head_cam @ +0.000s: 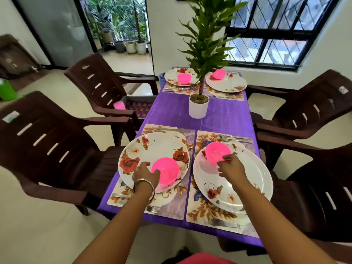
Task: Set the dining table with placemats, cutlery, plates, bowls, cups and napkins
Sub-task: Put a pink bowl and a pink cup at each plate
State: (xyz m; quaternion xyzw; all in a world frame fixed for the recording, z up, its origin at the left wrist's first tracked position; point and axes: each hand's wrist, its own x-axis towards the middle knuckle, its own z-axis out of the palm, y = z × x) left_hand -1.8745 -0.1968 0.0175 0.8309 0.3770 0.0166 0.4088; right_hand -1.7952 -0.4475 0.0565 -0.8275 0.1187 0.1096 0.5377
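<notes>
Two floral plates lie on floral placemats at the near end of the purple table. My left hand pinches the rim of a pink bowl on the left plate. My right hand pinches the near rim of a second pink bowl on the right plate. Cutlery lies along the placemats' edges. At the far end, two more plates each carry a pink bowl.
A potted plant in a white pot stands mid-table. Brown plastic chairs flank both sides. On the far left chair's seat sits a grey tray holding a pink cup. A green bin stands far left.
</notes>
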